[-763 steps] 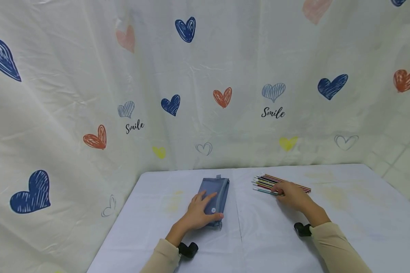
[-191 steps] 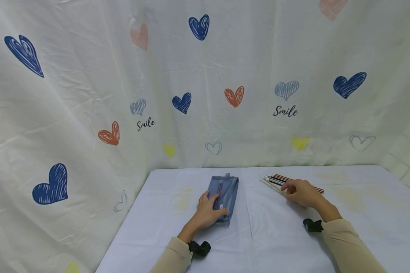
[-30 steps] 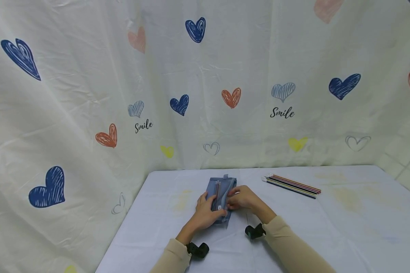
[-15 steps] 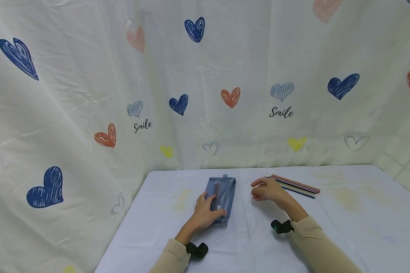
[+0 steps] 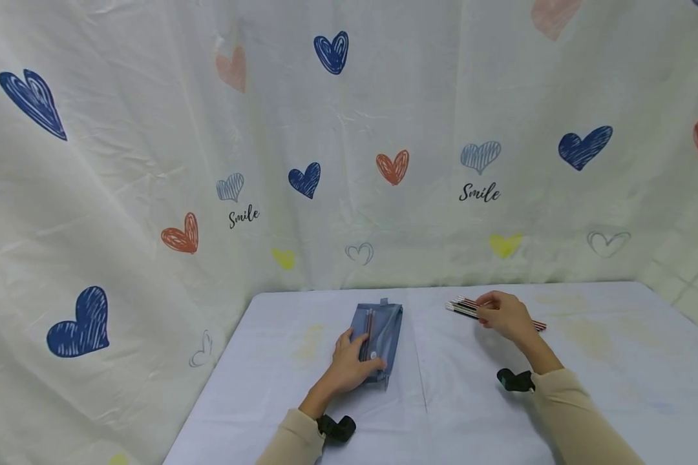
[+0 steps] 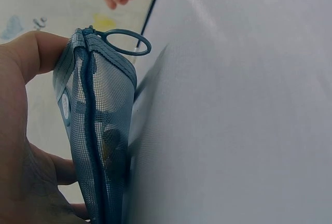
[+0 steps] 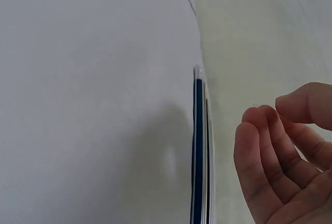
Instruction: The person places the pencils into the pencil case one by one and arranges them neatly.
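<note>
A blue mesh pencil case (image 5: 388, 330) lies on the white table, with pencils (image 5: 369, 321) showing through its top. My left hand (image 5: 349, 367) rests on the case with its fingers spread, pressing on the upper face. In the left wrist view, the thumb touches the case (image 6: 111, 110) near the zip's ring pull (image 6: 129, 42). To the right lies a bundle of striped pencils (image 5: 462, 309). Above it hovers my right hand (image 5: 506, 316), partly covering the bundle in the head view. The right wrist view shows its fingers loosely curled, holding nothing, apart from the pencils (image 7: 199, 151).
The white-covered table (image 5: 442, 413) ends at a back edge just behind the case and pencils. A white curtain (image 5: 419, 97) printed with hearts hangs behind it. A black wrist camera (image 5: 514, 380) sits under each wrist.
Over the last second my right hand has moved from the pencil case rightward to above the pencils. My left hand stays on the case. Pencils now show in the case, unlike in the oldest frame.
</note>
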### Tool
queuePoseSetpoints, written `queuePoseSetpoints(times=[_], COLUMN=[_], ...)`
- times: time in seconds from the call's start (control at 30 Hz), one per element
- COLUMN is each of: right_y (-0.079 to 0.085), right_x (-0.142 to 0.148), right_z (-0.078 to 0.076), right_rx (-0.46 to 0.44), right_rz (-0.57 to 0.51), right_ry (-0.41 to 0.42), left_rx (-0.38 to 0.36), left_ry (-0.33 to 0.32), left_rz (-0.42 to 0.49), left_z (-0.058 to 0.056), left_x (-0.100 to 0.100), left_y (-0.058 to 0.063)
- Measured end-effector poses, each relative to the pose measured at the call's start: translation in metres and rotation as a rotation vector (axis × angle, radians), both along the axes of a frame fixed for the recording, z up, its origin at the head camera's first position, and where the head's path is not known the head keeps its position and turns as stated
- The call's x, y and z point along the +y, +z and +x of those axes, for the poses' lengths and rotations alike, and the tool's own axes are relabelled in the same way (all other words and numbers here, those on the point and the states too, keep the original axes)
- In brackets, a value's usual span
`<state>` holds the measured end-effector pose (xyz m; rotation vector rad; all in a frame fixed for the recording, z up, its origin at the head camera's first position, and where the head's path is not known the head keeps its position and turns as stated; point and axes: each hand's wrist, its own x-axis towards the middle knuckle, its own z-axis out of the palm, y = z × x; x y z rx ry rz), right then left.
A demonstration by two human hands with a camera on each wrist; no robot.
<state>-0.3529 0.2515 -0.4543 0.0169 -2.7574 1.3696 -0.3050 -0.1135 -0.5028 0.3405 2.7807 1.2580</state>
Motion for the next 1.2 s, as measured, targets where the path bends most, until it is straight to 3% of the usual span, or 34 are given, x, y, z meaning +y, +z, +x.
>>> queuePoseSetpoints(times=[0.2, 0.47, 0.77, 1.2], right_y=[-0.005, -0.010, -0.010, -0.010], right_x=[0.019, 0.035, 0.042, 0.035], right_z=[-0.003, -0.003, -0.004, -0.003], right_rx=[0.121, 0.160, 0.066, 0.007], right_rz=[0.218, 0.311, 0.381, 0.432], right_ry=[-0.005, 0.052, 0.095, 0.141], left_rx=[-0.001, -0.006, -0.001, -0.006], left_ry=[0.005, 0.006, 0.003, 0.009], left_rz=[0.005, 0.009, 0.017, 0.011], left_z=[0.000, 0.001, 0.001, 0.000], left_x=[0.000, 0.000, 0.000, -0.001], left_y=[-0.002, -0.002, 0.002, 0.000])
